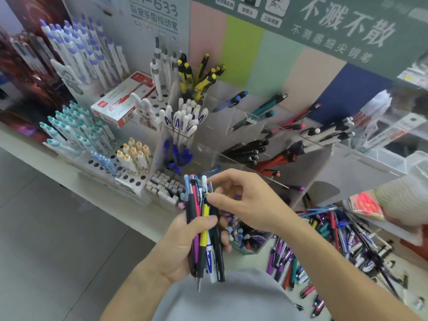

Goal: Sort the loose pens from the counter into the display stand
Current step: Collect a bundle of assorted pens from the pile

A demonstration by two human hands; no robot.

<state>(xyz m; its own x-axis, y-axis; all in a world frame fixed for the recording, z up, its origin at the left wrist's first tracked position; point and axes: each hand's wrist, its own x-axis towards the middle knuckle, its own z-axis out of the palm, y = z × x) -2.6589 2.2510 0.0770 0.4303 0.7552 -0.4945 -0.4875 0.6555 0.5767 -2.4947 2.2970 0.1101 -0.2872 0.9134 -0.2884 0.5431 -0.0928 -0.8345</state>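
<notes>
Above the counter, the left hand (185,239) grips a bundle of pens (203,228) while the right hand (240,202) pinches the yellow pen (205,218), which should be drawn straight up.

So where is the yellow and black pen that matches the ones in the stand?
In the head view it stands in the bundle of pens gripped by the left hand, low centre; the right hand pinches its yellow top.
</notes>
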